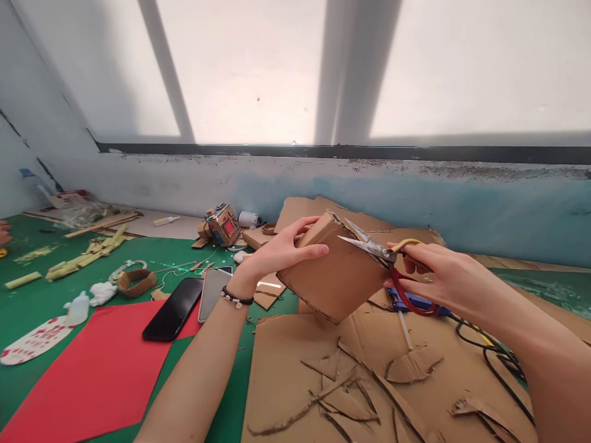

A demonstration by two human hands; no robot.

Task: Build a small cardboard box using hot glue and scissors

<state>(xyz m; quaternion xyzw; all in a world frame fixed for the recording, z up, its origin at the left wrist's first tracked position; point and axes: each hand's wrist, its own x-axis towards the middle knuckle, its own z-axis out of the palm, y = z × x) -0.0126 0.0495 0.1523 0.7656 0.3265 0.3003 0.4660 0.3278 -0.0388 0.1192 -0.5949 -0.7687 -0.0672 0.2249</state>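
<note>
My left hand [295, 244] grips a folded piece of cardboard [339, 274] by its upper left side, thumb across the front face. In my right hand [427, 267] is a pair of scissors [378, 249] with one yellow and one red handle loop. The blades stand apart and point left, at the cardboard's upper right edge. Whether they touch it I cannot tell. Behind the red loop lies a blue glue gun [415, 300], partly hidden, with a cable running right. Below both hands, cardboard scraps [351, 400] are strewn over a large cardboard sheet [272, 363].
Left of my forearm, a black phone [173, 309] and a second phone [213, 292] lie partly on red paper [101, 369]. A small cardboard model [221, 225] stands by the wall. A cardboard ring [137, 282] sits on the green table [152, 252]. Another person's hand [4, 234] shows far left.
</note>
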